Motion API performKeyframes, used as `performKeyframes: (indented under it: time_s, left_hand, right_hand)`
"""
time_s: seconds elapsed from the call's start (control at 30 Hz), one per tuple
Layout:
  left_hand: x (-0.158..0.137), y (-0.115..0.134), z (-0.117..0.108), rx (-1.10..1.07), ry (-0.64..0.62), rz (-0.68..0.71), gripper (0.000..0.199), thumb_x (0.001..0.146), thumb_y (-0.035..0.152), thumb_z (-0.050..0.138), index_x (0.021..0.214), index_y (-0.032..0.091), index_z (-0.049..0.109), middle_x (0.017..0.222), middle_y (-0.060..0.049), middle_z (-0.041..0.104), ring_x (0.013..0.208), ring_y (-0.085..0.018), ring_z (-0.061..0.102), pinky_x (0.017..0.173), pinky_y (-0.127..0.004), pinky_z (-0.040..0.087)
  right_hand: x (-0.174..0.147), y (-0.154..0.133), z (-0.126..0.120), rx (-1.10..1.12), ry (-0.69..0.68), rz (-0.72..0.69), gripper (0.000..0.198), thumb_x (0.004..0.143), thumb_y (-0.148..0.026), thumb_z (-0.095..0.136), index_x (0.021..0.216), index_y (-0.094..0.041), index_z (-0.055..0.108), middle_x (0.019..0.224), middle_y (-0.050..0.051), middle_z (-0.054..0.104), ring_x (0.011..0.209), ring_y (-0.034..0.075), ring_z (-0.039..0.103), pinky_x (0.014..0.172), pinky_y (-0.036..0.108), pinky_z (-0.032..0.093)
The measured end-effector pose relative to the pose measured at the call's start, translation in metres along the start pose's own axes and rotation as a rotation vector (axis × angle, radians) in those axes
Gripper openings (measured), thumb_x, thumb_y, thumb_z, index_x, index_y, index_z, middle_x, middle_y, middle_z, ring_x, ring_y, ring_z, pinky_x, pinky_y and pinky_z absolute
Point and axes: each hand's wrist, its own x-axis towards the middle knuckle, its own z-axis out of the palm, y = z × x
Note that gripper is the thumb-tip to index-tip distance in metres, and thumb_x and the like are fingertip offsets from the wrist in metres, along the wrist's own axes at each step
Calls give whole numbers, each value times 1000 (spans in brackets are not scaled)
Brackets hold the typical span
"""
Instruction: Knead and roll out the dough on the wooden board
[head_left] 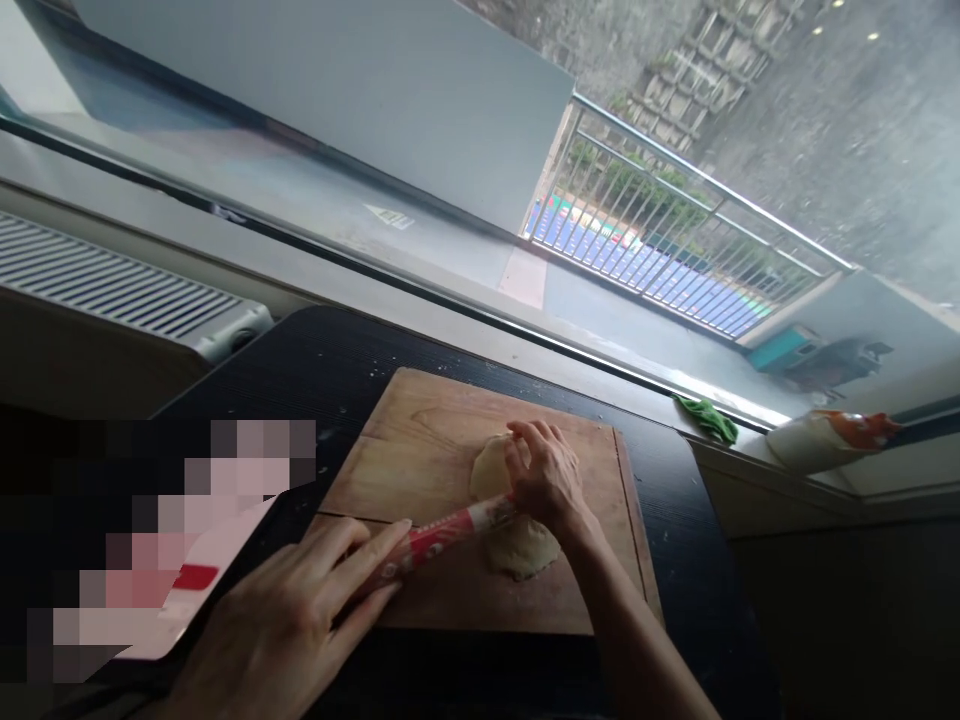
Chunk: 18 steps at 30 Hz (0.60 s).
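Note:
A tube with red-and-white printing (pixel 442 532) lies slantwise across a flat, pale piece of dough (pixel 523 550). The dough rests on a wooden board (pixel 431 420) and shows on both sides of the tube. Around the tube's near left end, my left hand (pixel 292 600) is closed, thumb and fingers along it. My right hand (pixel 546 470) grips the far right end, over the dough, with its fingertips curled toward the dough's upper part. The tube's two ends are hidden under my hands.
The board sits on a black table (pixel 330 350) dusted with white specks. A pink-and-white item (pixel 199 590), partly pixelated, is at the left edge. Behind are a radiator (pixel 135 285) and a window ledge with a green cloth (pixel 709 418) and a white container (pixel 806 442).

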Motion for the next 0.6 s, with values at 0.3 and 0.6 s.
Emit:
performKeyframes:
  time_s: [0.3, 0.6]
  left_hand:
    - [-5, 5, -2, -58, -114, -34, 42, 88, 42, 48, 129, 32, 49, 99, 0, 67, 86, -16, 65, 71, -24, 51]
    - [-20, 1, 7, 39, -116, 54, 58, 84, 35, 54, 139, 38, 36, 99, 1, 70, 80, -18, 68, 67, -26, 54]
  right_hand:
    - [68, -9, 25, 1, -87, -6, 36, 87, -34, 48, 119, -20, 56, 111, 8, 60, 104, 21, 52, 90, 33, 42]
    - [-9, -3, -10, 41, -26, -114, 31, 90, -32, 45, 117, -23, 57, 117, 5, 58, 113, 20, 46, 97, 36, 40]
